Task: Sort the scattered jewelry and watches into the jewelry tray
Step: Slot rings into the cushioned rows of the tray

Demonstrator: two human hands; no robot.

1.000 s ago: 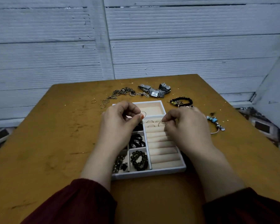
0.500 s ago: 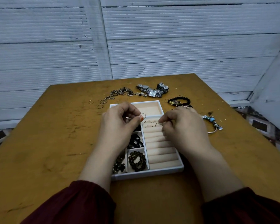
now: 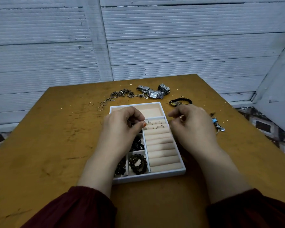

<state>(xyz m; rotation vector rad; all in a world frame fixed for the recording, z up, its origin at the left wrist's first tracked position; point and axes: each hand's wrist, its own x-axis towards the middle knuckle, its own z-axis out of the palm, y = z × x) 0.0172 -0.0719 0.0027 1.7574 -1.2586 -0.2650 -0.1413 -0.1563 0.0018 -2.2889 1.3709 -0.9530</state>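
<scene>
Seating rings is the step in hand, judged from the head view. The left hand (image 3: pixel 122 130) pinches a thin ring (image 3: pixel 146 121) between thumb and forefinger, just over the far left end of the ring rolls (image 3: pixel 161 145) in the tray (image 3: pixel 148 176). The right hand (image 3: pixel 192 127) hovers at the tray's right rim with fingers curled; whether it holds anything cannot be told. Several seated rings (image 3: pixel 158 123) stand in the far slots. The next move likely calls for pressing the ring upright into a free slot without tipping its neighbours. The loose rings (image 3: pixel 100 106), chains (image 3: pixel 122 94), watches (image 3: pixel 153 93) and bracelets (image 3: pixel 181 101) lie on the table (image 3: pixel 56 145) beyond the tray.
</scene>
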